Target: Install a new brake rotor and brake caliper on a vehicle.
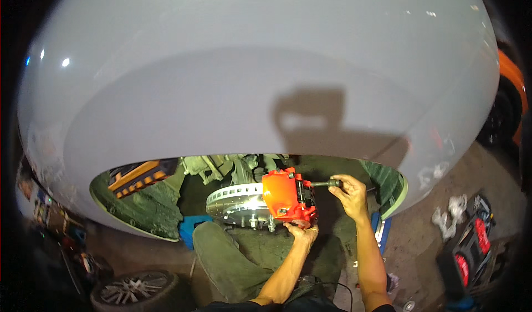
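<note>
Dim garage, grey fender [249, 90] overhead; left hand [302, 233] cups heavy rigid orange caliper [284, 195] from below, right hand [349, 193] clenched around ratchet [326, 184]

Dim garage floor [421, 229] — removed wheel [136, 290] lying flat.

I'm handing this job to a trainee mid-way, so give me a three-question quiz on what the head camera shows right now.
1. True or false: the wheel is off, leaving the brake disc bare.
2. Which hand holds the dark tool at the orange brake caliper? A) left B) right C) neither
3. Fill in: the left hand supports the caliper from ____.

Key
1. True; a removed wheel lies on the floor at lower left.
2. B; the right hand grips the tool at the caliper's right side.
3. Below; it cups the caliper's lower edge.
</note>
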